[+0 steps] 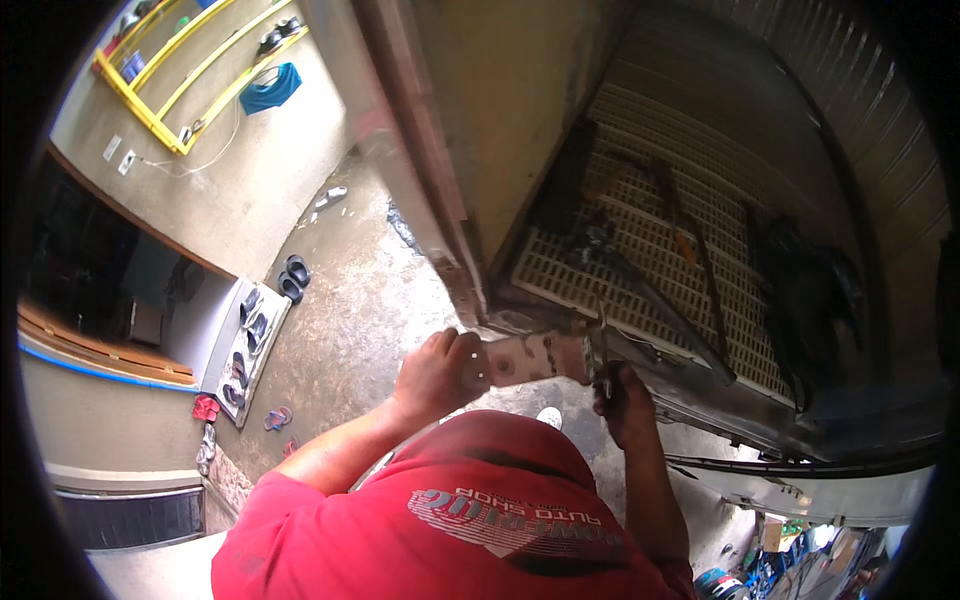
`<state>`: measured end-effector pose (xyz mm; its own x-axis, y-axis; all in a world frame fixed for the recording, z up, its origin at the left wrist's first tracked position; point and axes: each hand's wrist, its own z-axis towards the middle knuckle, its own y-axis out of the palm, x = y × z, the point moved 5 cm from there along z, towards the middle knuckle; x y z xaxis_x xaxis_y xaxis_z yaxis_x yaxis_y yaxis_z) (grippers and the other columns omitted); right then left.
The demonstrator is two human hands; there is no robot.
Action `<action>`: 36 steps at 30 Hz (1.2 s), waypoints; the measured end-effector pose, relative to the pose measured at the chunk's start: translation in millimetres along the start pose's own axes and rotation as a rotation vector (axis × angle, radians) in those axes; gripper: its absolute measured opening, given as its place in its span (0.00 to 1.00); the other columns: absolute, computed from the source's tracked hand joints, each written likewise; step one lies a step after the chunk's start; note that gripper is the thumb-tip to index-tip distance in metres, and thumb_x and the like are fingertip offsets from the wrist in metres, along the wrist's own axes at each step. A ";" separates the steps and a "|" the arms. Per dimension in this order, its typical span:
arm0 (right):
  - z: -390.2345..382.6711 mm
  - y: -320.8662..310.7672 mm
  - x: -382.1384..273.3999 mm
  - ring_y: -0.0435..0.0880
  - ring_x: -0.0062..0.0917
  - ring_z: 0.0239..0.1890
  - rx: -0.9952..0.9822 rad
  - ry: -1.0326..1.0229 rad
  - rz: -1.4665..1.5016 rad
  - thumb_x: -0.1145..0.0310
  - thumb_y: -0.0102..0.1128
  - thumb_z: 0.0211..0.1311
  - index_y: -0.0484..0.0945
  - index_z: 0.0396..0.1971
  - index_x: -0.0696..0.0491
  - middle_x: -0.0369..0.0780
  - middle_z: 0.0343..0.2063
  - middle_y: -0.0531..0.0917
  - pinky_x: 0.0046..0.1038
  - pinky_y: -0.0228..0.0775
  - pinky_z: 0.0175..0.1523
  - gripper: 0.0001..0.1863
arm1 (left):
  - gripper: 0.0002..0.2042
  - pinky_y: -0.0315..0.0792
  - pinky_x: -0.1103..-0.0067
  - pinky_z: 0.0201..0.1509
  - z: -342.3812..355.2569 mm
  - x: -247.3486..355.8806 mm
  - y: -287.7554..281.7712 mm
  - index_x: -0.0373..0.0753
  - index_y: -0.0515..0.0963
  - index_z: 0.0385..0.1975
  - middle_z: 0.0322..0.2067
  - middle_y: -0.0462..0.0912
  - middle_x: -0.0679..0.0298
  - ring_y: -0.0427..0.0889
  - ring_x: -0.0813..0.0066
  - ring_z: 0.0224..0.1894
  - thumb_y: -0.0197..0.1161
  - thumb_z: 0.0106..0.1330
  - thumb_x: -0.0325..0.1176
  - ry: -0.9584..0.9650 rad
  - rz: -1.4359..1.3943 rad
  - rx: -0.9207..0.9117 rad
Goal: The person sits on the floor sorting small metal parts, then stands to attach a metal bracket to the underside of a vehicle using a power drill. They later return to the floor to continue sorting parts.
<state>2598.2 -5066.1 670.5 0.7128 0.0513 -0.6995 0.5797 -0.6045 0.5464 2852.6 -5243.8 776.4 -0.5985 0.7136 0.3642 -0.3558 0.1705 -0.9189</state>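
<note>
A flat metal piece (525,360) with worn, pinkish-brown paint and several holes lies crosswise in front of my chest. My left hand (438,375) is closed round its left end, fingers wrapped over the edge. At the right end, my right hand (628,405) is closed on a thin metal tool (604,350), whose exact kind does not show clearly. That tool stands against the end of the metal piece. Shadow covers part of the right fingers. Just beyond both hands runs the lower edge of an open vehicle body.
A slatted cream floor panel (640,240) inside the vehicle bears a long metal bar (665,310) and dark tools. The open door (490,120) rises ahead. Sandals (292,278) lie on the wet floor at left, near a step (262,345). A yellow rack (150,115) hangs on the wall.
</note>
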 end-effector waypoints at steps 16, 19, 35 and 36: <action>68.4 193.9 151.1 0.80 0.20 0.31 -0.179 0.286 0.194 0.55 0.54 0.77 0.78 0.49 0.50 0.34 0.39 0.84 0.21 0.65 0.26 0.15 | 0.28 0.75 0.69 0.53 -111.4 -165.8 -12.1 0.45 0.61 0.58 0.44 0.81 0.58 0.81 0.70 0.45 0.64 0.57 0.24 -0.514 -1.322 -0.716; 88.3 187.8 156.1 0.78 0.21 0.26 -0.034 0.212 0.196 0.59 0.56 0.74 0.78 0.47 0.50 0.35 0.34 0.82 0.23 0.65 0.25 0.12 | 0.29 0.76 0.70 0.52 -103.4 -152.1 -23.4 0.44 0.60 0.62 0.45 0.79 0.58 0.81 0.70 0.44 0.59 0.58 0.24 -0.505 -1.354 -0.689; 80.2 121.9 128.3 0.74 0.18 0.21 -0.203 0.142 -0.290 0.68 0.61 0.66 0.76 0.39 0.54 0.39 0.32 0.81 0.24 0.67 0.26 0.07 | 0.39 0.64 0.80 0.63 -92.1 -49.3 -6.2 0.34 0.62 0.74 0.53 0.74 0.60 0.73 0.73 0.53 0.50 0.54 0.20 -0.456 -0.991 -0.033; 82.0 120.5 127.0 0.74 0.18 0.21 -0.220 0.149 -0.290 0.68 0.61 0.66 0.76 0.38 0.54 0.39 0.32 0.81 0.24 0.67 0.26 0.07 | 0.39 0.64 0.80 0.64 -93.4 -42.6 -4.8 0.34 0.62 0.74 0.52 0.74 0.58 0.72 0.72 0.53 0.51 0.53 0.20 -0.458 -0.936 -0.012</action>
<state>2726.1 -5197.6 609.7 0.5470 0.3195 -0.7738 0.8248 -0.3639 0.4328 2946.8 -5211.6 751.2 -0.3030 -0.0330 0.9524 -0.8127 0.5310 -0.2401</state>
